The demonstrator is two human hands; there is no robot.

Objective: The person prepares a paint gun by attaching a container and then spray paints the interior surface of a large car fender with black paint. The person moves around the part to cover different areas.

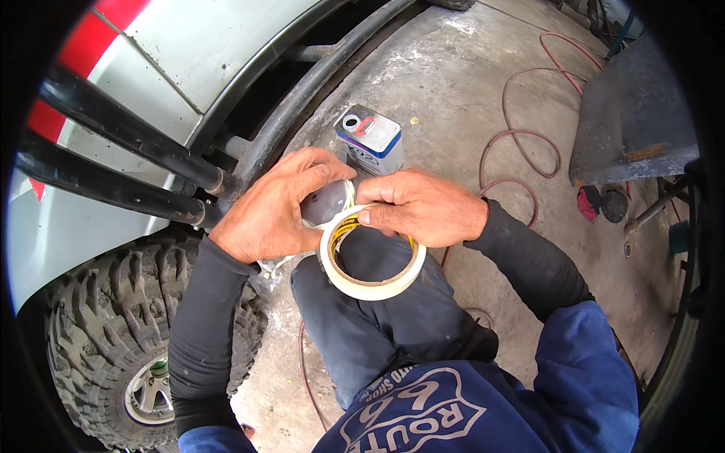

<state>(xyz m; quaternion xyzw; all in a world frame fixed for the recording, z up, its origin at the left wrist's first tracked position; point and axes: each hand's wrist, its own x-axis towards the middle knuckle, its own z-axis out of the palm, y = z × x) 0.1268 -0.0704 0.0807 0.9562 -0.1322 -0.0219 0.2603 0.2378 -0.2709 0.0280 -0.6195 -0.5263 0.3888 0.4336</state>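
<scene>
Two hands busy above the legs [332, 325]: R hand [430, 208] fingers pinched tight on the tape roll [374, 290]; L hand [272, 202] fingers curled part-open, gripping a grey round pc. [323, 205], kind unclear. Risks: roll drops if R thumb slackens; tape strip [350, 198] creases or sticks to skin w/ uneven tension.

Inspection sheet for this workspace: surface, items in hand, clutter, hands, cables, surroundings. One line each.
Surface: concrete floor, worn, whitish patches.
Items in hand: pale tape roll; small round piece, greyish inside, pale edging.
Clutter: rectangular can, upright on the floor beyond the hands; red item near the metal panel, kind unclear.
Hands: left hand holds the round piece; right hand grips the tape roll.
Cables: reddish hose looped loosely, right side; power cords, nothing seen.
Surroundings: vehicle's white-and-red bodywork, black tubes, knobby tyre, left side.
</scene>
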